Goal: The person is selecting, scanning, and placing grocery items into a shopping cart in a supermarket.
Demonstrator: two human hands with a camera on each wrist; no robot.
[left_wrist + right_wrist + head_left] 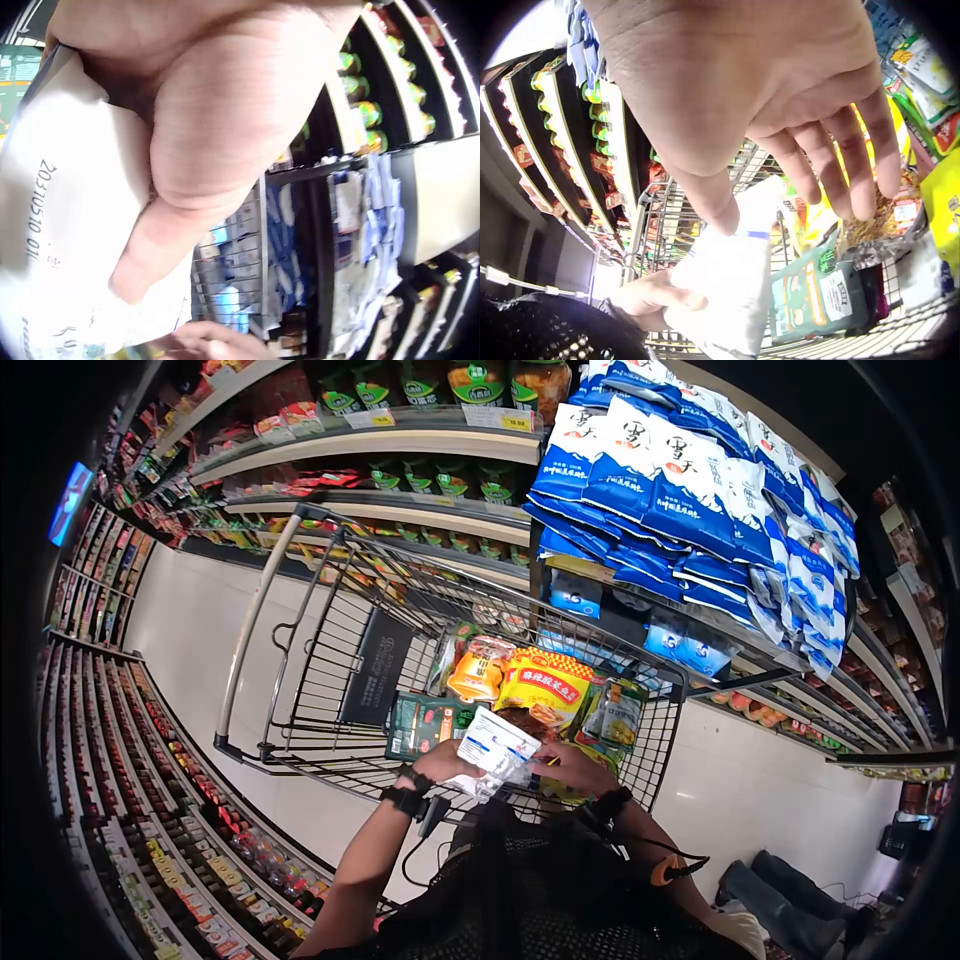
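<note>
Over the near side of the cart, a white and blue packet (493, 748) is gripped by the left hand (445, 762), its thumb lying across the face. In the left wrist view that hand (217, 112) holds the packet (60, 217), which bears printed digits. The right hand (580, 768) is at the packet's other side in the head view. From the right wrist, the right hand (757, 90) has its fingers extended and its thumb tip at the packet (731, 285). Below are a yellow bag (545, 685) and a dark green package (425, 722).
The wire cart (650, 750) stands beside shelves of jars (475, 385) and a stack of blue and white bags (660, 480). Another shelf (150, 810) runs along the left. At lower right are a person's legs (780, 905).
</note>
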